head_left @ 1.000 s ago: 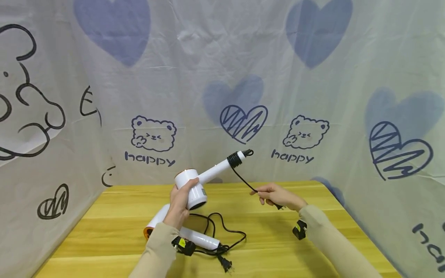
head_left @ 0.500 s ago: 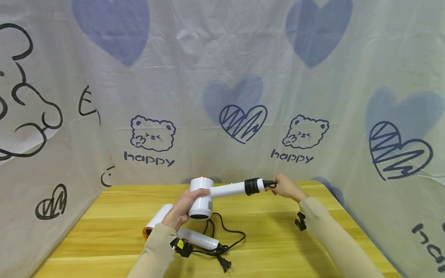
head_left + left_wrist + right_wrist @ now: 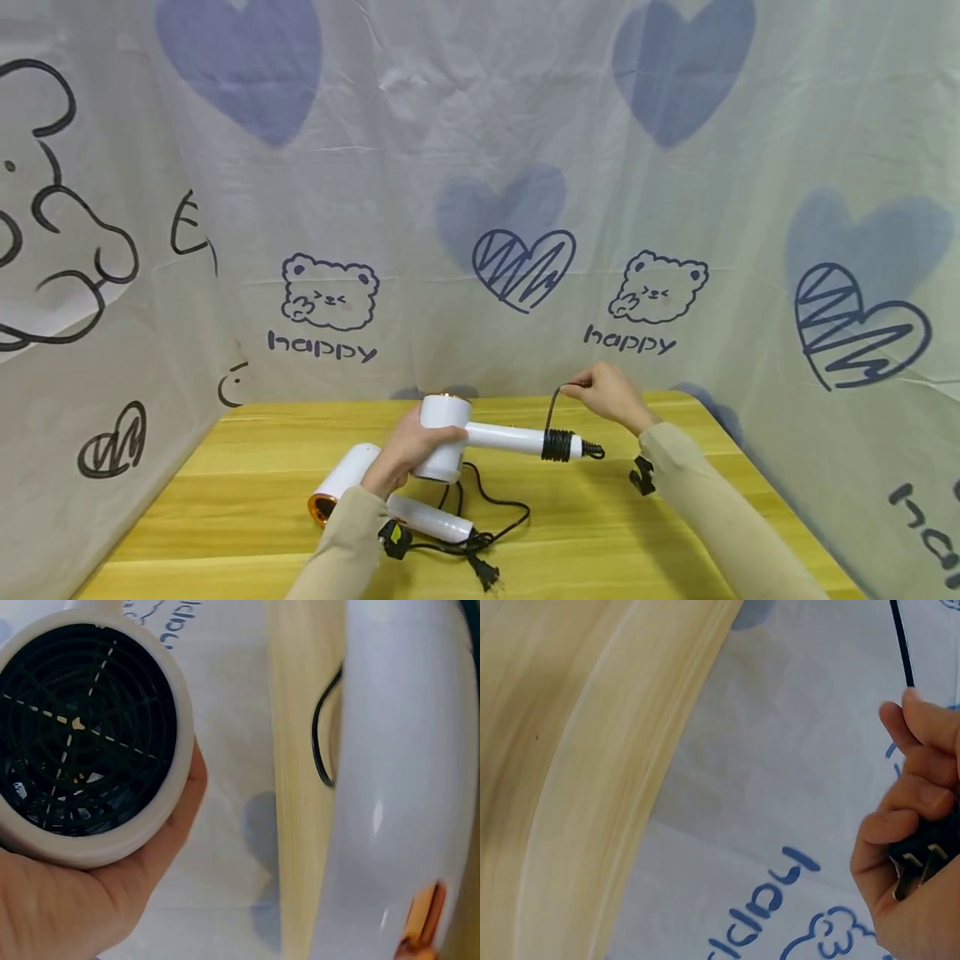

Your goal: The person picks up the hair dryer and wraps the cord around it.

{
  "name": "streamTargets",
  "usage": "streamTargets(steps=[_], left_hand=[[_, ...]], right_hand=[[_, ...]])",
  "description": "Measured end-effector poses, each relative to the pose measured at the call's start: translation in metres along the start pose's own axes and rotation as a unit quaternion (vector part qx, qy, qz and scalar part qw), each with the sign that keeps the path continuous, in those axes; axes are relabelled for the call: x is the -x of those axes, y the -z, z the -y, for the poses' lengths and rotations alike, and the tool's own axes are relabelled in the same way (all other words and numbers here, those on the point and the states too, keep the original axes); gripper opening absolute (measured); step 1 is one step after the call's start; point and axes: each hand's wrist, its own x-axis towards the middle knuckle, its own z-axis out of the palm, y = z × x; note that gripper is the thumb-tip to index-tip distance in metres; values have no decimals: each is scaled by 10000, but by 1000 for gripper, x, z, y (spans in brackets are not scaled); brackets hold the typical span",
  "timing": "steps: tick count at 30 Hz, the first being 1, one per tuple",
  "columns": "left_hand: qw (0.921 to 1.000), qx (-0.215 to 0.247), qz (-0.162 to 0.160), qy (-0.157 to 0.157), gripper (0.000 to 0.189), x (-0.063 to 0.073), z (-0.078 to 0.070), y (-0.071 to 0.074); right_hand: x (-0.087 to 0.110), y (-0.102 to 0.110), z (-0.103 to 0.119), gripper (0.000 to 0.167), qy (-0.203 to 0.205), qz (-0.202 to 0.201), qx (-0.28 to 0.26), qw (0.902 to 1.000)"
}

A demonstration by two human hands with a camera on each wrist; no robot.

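My left hand grips a white hair dryer round its barrel, above the table, with its handle pointing right. In the left wrist view the dryer's dark round grille faces the camera. Black cord is wound in a tight coil near the handle's end. From this coil a free length of cord rises to my right hand, which pinches it between thumb and forefinger. Its other fingers curl round the two-pronged plug, seen in the right wrist view.
A second white hair dryer with an orange-rimmed end lies on the wooden table, partly behind my left forearm. Its loose black cord loops on the wood, and its plug lies near the front. A printed cloth hangs behind.
The held dryer has moved down and right, its handle swinging from upward-slanting to nearly level. My right hand has carried the cord from below the handle, past its end, to above it.
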Motion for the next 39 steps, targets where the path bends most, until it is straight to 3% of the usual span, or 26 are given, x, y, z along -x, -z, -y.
streamTargets(steps=[4, 10, 18, 25, 31, 35, 39], left_hand=[[9984, -400, -192, -352, 74, -1, 0, -2], [9945, -748, -538, -498, 81, -3, 1, 1], [9744, -1591, -1540, -380, 87, 0, 0, -1], [9651, -1377, -2185, -431, 85, 2, 0, -4], [9585, -1292, -2498, -464, 90, 1, 2, -5], [9596, -987, -2618, -298, 92, -1, 5, -4], [9652, -108, -2613, 7, 88, -2, 6, -2]], right_hand=[[3, -6, 11, 26, 188, -322, 99, 9993], [5, -11, 26, 24, 398, -605, -26, 9974], [13, -17, 41, 22, 621, -821, -143, 9946], [20, -23, 47, 19, 971, -990, -134, 9903], [29, -35, 43, 22, 1144, -938, -250, 9887], [37, -44, 39, 26, 1226, -509, -464, 9901], [41, -48, 34, 33, 1243, 194, -924, 9877]])
